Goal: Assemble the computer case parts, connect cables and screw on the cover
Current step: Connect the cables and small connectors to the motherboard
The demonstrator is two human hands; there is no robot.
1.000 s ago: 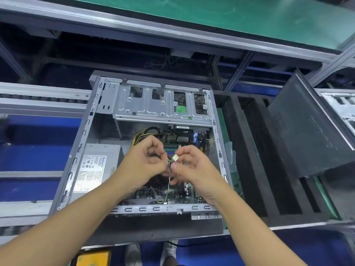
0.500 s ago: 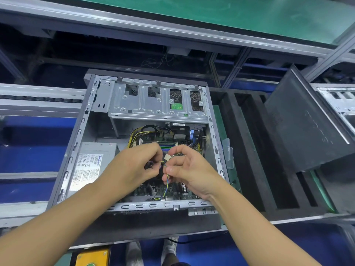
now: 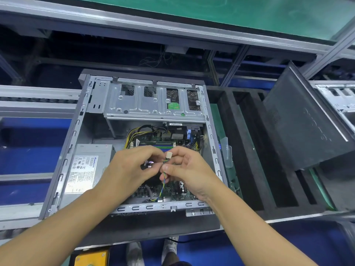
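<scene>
Here the open computer case (image 3: 63, 169) lies on its side on a dark worktop (image 3: 153, 225), which is carried on a line of grey metal rails (image 3: 34, 104). Inside it are a silver drive cage (image 3: 153, 106) at the far end, a grey power supply (image 3: 86, 169) at the left and the motherboard (image 3: 172, 191) at the right.

Both hands are over the motherboard. The right hand (image 3: 190, 173) has a tight grip on a thin multicoloured cable (image 3: 163, 187), thumb and forefinger pinching it just under its beige connector (image 3: 169, 155), which points up. The left hand (image 3: 130, 169) has its fingers curled, and its fingertips meet the same cable beside the right thumb. A small dark piece shows in that grip too, but I cannot tell what it is. The cable runs down to the near edge of the motherboard.

Right of the case lies a black foam tray (image 3: 247, 150) with long slots, and a dark cover panel (image 3: 303, 127) leans tilted at its far side. Above runs an aluminium beam (image 3: 134, 22) under a green surface (image 3: 211, 10). Blue floor (image 3: 25, 150) shows below the rails, and two shoes (image 3: 134, 252) and a yellow box (image 3: 92, 258) sit at the bottom edge.
</scene>
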